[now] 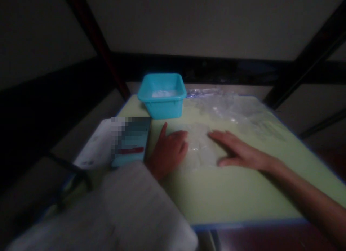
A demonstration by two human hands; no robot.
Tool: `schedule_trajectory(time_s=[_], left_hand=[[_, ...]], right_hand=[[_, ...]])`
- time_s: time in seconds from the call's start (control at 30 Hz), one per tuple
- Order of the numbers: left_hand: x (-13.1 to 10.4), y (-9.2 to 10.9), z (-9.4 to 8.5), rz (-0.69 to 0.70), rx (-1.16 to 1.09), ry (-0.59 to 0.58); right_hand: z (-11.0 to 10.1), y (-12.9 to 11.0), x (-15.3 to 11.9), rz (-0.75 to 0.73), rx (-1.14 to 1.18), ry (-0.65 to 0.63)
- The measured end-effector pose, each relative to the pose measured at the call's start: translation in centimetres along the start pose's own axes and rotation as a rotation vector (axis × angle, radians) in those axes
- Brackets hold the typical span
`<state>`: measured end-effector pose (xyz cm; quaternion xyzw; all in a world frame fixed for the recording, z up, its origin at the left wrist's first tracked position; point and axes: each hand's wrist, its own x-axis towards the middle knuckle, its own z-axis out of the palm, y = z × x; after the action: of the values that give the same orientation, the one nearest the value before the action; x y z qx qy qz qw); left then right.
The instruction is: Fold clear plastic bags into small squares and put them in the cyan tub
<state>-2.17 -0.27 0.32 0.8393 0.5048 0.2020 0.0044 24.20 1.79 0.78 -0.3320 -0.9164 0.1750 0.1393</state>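
A small clear plastic bag lies flat on the yellow-green tabletop, between my two hands. My left hand rests at the bag's left side, with its index finger stretched out and the other fingers loosely bent. On the right side, my right hand lies with its fingers extended and its thumb apart, its fingertips touching the bag's edge. Neither hand grips anything that I can see. Whether anything is inside the bag is too blurred to tell.
Behind my left hand stands a turquoise basket with something whitish inside. Crumpled clear plastic spreads over the back right. At left lie a teal book or folder and white paper. A grey padded object covers the front left.
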Motion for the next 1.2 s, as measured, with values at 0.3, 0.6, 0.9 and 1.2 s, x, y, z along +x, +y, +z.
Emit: schedule_trajectory(time_s=[0.3, 0.6, 0.9, 1.2], left_hand=[[0.0, 0.1, 0.1, -0.002, 0.007, -0.005], [0.1, 0.1, 0.1, -0.003, 0.011, -0.009], [0.1, 0.1, 0.1, -0.004, 0.009, -0.010], [0.1, 0.1, 0.2, -0.011, 0.010, -0.013]], right_hand=[[-0.7, 0.6, -0.3, 0.086, 0.032, -0.131], [0.4, 0.7, 1.1, 0.013, -0.075, -0.073], [0.5, 1.2, 1.1, 0.039, -0.148, -0.137], [0.2, 1.4, 1.1, 0.062, -0.126, -0.165]])
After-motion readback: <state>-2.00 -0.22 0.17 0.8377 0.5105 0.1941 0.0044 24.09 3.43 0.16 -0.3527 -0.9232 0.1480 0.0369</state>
